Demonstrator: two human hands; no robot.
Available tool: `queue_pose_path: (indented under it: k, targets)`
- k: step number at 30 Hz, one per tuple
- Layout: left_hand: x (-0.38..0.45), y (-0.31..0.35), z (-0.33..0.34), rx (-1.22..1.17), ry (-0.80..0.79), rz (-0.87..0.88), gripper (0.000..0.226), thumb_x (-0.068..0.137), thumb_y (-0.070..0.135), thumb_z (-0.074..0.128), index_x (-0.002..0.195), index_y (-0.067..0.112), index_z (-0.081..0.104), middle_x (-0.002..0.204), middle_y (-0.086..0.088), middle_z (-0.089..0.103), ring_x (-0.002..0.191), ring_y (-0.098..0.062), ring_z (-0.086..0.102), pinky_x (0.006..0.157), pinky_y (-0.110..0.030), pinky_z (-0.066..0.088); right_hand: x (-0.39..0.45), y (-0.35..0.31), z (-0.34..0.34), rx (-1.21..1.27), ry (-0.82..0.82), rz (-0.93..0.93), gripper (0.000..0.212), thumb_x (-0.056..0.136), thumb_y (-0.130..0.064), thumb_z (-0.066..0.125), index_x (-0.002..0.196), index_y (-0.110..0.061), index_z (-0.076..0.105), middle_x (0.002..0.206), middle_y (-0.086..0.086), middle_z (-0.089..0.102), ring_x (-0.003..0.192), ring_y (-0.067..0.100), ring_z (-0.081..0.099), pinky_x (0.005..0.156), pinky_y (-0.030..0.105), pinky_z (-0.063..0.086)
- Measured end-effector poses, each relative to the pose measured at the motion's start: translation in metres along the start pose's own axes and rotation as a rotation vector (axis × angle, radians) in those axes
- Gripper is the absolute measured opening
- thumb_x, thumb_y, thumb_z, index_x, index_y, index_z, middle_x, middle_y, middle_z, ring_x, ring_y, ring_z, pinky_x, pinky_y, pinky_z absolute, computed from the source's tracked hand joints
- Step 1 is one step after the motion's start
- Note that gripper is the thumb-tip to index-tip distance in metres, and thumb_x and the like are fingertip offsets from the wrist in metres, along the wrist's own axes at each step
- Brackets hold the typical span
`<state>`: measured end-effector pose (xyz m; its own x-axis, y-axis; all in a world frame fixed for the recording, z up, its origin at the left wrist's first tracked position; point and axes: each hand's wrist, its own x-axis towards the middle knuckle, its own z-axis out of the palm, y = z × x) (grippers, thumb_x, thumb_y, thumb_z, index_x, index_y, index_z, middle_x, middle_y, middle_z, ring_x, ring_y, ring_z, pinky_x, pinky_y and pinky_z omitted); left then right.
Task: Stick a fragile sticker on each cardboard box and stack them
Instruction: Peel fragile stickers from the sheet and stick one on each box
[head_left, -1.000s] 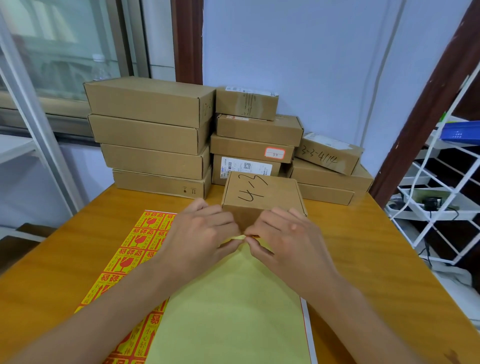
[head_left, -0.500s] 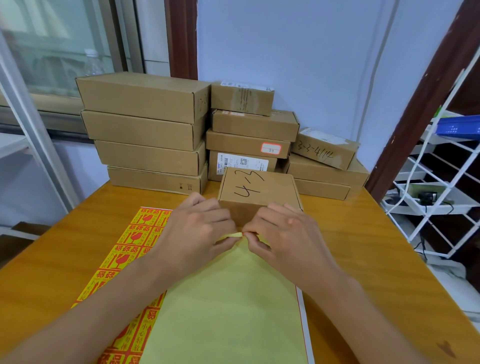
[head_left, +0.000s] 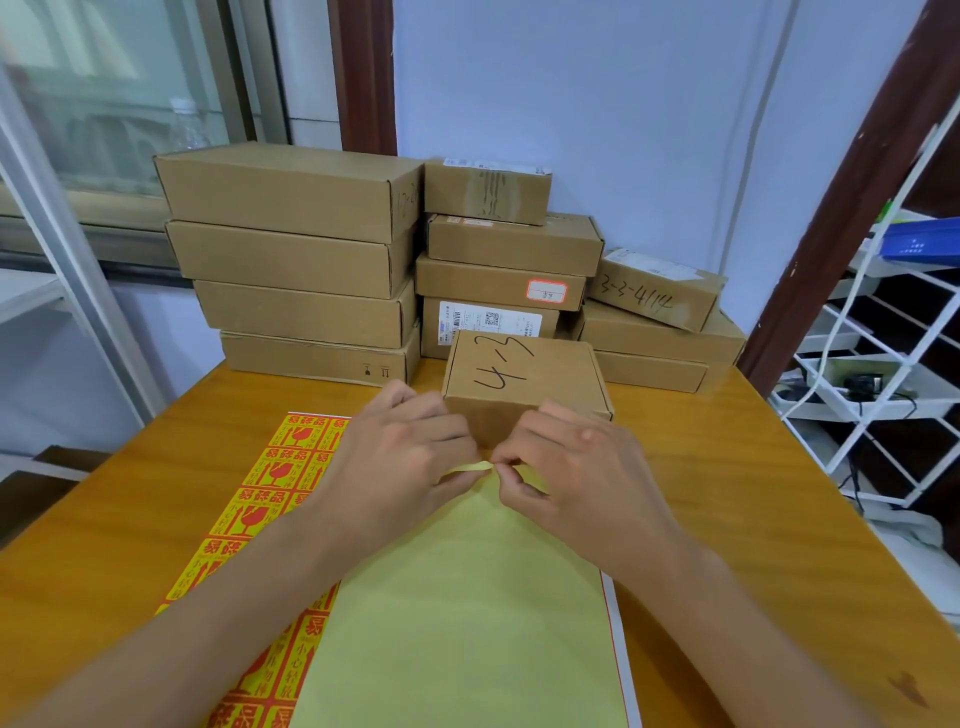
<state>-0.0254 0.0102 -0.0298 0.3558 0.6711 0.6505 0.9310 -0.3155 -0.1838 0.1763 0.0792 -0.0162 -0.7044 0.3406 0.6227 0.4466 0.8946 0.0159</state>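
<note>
Hands meet at the top edge of the yellow backing sheet (head_left: 457, 597). The left hand (head_left: 395, 457) and the right hand (head_left: 571, 462) both pinch that edge, as if to peel it apart. The fragile stickers (head_left: 260, 499) lie on the counter (head_left: 727, 519) to the left. The box marked 4-3 (head_left: 524, 374) sits just behind the hands, with stacked boxes (head_left: 296, 249) further back. It is best to peel slowly, keep the sticker flat, then press it smooth on the box top.
</note>
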Motion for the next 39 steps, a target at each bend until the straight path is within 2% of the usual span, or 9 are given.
queue_pose_path:
  k: [12, 17, 22, 25, 27, 30, 32, 34, 39]
  targets:
    - [0.0, 0.001, -0.002, 0.025, 0.008, 0.0, 0.019, 0.092, 0.036, 0.06, 0.081, 0.024, 0.071, 0.085, 0.011, 0.067, 0.081, -0.018, 0.057, 0.073, -0.035, 0.039, 0.001, -0.009, -0.002, 0.113, 0.02, 0.153, 0.013, 0.085, -0.022, 0.068, 0.076, -0.031, 0.069, 0.077, -0.019, 0.065, 0.081, 0.002, 0.056, 0.06, 0.018, 0.038]
    - [0.0, 0.001, -0.003, 0.072, 0.002, 0.026, 0.017, 0.093, 0.033, 0.06, 0.085, 0.025, 0.072, 0.086, 0.011, 0.068, 0.083, -0.018, 0.056, 0.076, -0.034, 0.036, -0.001, -0.017, 0.006, 0.395, 0.019, 0.422, 0.014, 0.082, -0.021, 0.073, 0.071, -0.029, 0.068, 0.078, -0.02, 0.068, 0.093, 0.006, 0.056, 0.083, 0.033, 0.047]
    - [0.001, 0.004, -0.004, 0.09, 0.036, 0.031, 0.02, 0.095, 0.032, 0.057, 0.084, 0.024, 0.073, 0.085, 0.011, 0.068, 0.081, -0.018, 0.056, 0.075, -0.033, 0.034, 0.001, -0.019, 0.004, 0.592, 0.012, 0.63, 0.018, 0.08, -0.013, 0.074, 0.069, -0.027, 0.073, 0.085, -0.024, 0.07, 0.098, 0.003, 0.058, 0.08, 0.021, 0.045]
    - [0.002, 0.004, -0.001, 0.105, 0.065, 0.038, 0.017, 0.095, 0.03, 0.061, 0.083, 0.024, 0.071, 0.085, 0.011, 0.068, 0.08, -0.017, 0.056, 0.075, -0.034, 0.036, 0.002, -0.018, 0.004, 0.606, 0.046, 0.637, 0.021, 0.08, -0.011, 0.074, 0.069, -0.028, 0.075, 0.08, -0.019, 0.069, 0.089, 0.006, 0.061, 0.072, 0.018, 0.047]
    - [0.002, 0.004, -0.003, 0.091, 0.063, 0.026, 0.013, 0.094, 0.034, 0.065, 0.094, 0.025, 0.073, 0.093, 0.01, 0.07, 0.083, -0.018, 0.059, 0.075, -0.036, 0.038, 0.003, -0.017, 0.003, 0.65, 0.06, 0.656, 0.022, 0.081, -0.01, 0.074, 0.069, -0.028, 0.075, 0.076, -0.016, 0.068, 0.078, 0.006, 0.061, 0.064, 0.015, 0.043]
    - [0.003, 0.005, -0.009, 0.107, 0.023, -0.079, 0.049, 0.084, 0.045, 0.075, 0.128, 0.028, 0.062, 0.119, 0.006, 0.067, 0.102, -0.021, 0.061, 0.086, -0.04, 0.039, 0.005, -0.013, -0.002, 0.773, 0.048, 0.725, 0.022, 0.086, -0.01, 0.074, 0.071, -0.027, 0.077, 0.072, -0.014, 0.067, 0.061, 0.002, 0.054, 0.055, 0.015, 0.04]
    - [0.004, 0.008, -0.014, 0.112, 0.031, -0.125, 0.061, 0.079, 0.049, 0.078, 0.133, 0.03, 0.056, 0.129, 0.003, 0.062, 0.113, -0.023, 0.056, 0.094, -0.043, 0.036, 0.006, -0.009, -0.006, 0.828, -0.007, 0.797, 0.021, 0.089, -0.014, 0.073, 0.072, -0.026, 0.078, 0.073, -0.01, 0.07, 0.061, 0.002, 0.056, 0.054, 0.019, 0.044]
    - [0.005, 0.011, -0.017, 0.095, 0.014, -0.135, 0.059, 0.08, 0.054, 0.075, 0.132, 0.03, 0.058, 0.132, 0.001, 0.06, 0.118, -0.023, 0.055, 0.098, -0.044, 0.035, 0.007, -0.005, -0.012, 0.9, -0.095, 0.894, 0.019, 0.092, -0.017, 0.071, 0.075, -0.023, 0.078, 0.074, -0.005, 0.073, 0.063, 0.005, 0.061, 0.054, 0.022, 0.048]
    - [0.006, 0.014, -0.017, 0.053, -0.144, -0.132, 0.054, 0.088, 0.063, 0.06, 0.134, 0.034, 0.058, 0.145, 0.002, 0.052, 0.133, -0.023, 0.047, 0.11, -0.045, 0.03, 0.006, 0.006, -0.018, 0.953, -0.388, 0.949, 0.023, 0.095, -0.018, 0.062, 0.072, -0.014, 0.065, 0.067, 0.0, 0.059, 0.054, 0.011, 0.046, 0.047, 0.023, 0.035]
